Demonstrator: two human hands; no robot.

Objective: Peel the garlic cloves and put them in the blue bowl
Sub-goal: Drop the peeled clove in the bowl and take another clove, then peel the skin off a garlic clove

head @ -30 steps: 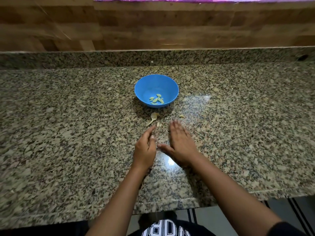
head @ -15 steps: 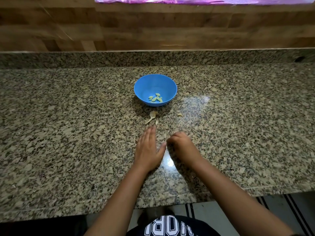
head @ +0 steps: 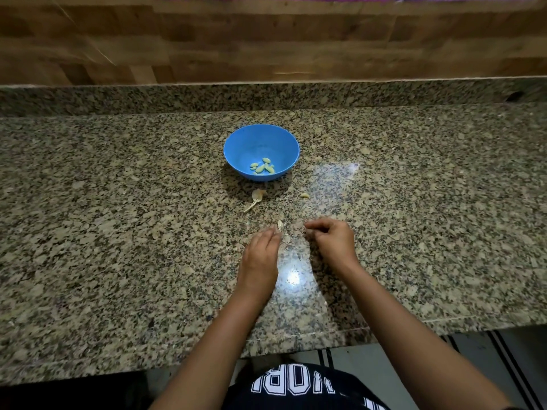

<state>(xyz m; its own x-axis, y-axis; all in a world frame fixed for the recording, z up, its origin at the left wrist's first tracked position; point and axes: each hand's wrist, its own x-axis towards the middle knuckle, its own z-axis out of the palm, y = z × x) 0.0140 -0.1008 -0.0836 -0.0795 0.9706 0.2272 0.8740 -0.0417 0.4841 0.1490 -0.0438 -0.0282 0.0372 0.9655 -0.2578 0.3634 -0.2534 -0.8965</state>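
The blue bowl (head: 236,149) stands on the granite counter with several peeled garlic cloves (head: 262,168) in its bottom. Nearer me, my left hand (head: 260,255) lies palm down on the counter with its fingers straight. Its fingertips are next to a small garlic piece (head: 279,224). My right hand (head: 333,239) hovers just to the right with fingers curled and fingertips drawn together. No clove or skin shows between them. A gap of bare counter separates the hands.
A stemmed garlic skin (head: 255,199) and a small scrap (head: 305,195) lie on the counter between the bowl and my hands. The granite counter (head: 118,232) runs wide to both sides, with a wooden wall behind and the front edge close to my body.
My right hand went from flat to curled, then slid right, away from the left. My left hand flattened palm down and stayed roughly in place. The bowl has not moved.
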